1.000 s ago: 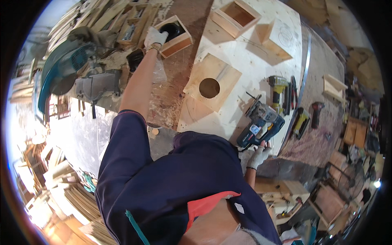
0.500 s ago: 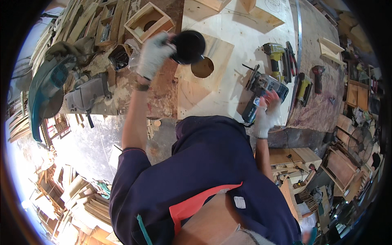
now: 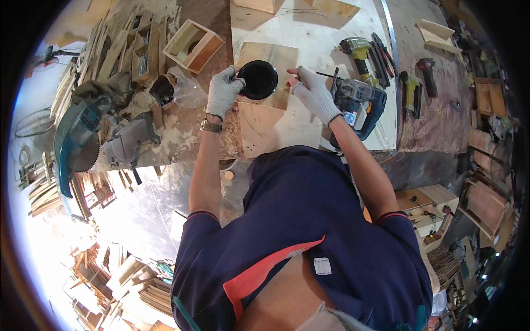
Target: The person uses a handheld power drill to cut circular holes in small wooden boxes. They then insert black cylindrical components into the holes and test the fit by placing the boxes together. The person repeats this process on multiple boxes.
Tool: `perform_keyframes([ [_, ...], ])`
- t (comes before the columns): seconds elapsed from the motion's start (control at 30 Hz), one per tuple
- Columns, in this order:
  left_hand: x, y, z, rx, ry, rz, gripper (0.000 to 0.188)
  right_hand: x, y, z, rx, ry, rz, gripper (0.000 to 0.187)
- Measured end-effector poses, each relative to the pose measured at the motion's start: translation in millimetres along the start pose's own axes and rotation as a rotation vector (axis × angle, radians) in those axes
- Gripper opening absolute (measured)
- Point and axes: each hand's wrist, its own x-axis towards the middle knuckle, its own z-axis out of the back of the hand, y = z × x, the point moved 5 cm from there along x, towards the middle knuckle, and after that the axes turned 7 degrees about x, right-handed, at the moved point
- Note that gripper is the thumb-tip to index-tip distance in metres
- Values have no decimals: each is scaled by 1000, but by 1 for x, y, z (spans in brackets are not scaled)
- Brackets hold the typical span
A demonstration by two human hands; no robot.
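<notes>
In my gloved left hand (image 3: 222, 95) is a round black dish-like part (image 3: 258, 80), pinched at its left edge. It sits over the square wooden panel (image 3: 282, 58), covering the place of the panel's round hole; whether it rests in the hole or hovers above I cannot tell. To its right is my gloved right hand (image 3: 314, 95), holding nothing, fingers stretched toward the part but apart from it. Beside that wrist a jigsaw (image 3: 359, 102) lies on its side on the pale plywood sheet (image 3: 309, 129).
Two yellow-green nailers (image 3: 360, 58) (image 3: 409, 91) and a red-black drill (image 3: 427, 76) lie to the right. At the left are an open wooden box (image 3: 194, 47), a clear plastic bag (image 3: 187, 88) and a teal circular-bladed saw (image 3: 83, 135). Wooden pieces stand at the far edge.
My left hand has brought the black part down and rightward over the panel's hole. My right hand has left the jigsaw and come over toward the part.
</notes>
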Motion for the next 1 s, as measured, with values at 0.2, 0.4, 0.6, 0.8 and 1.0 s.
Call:
perform_keyframes([
  [0.2,0,0,5,-33,51,113,40,24,0,-13,159,80,-36,45],
  [0.4,-4,-12,8,62,92,91,41,46,23,-14,-132,163,55,39],
  [0.6,-21,-18,32,-146,-144,59,34,46,5,-26,-460,387,224,29],
  [0.8,-36,-4,43,-302,-288,50,29,38,9,-41,-653,527,223,17],
  [1.0,-53,7,54,-463,-415,61,33,34,-9,-35,-610,326,282,13],
])
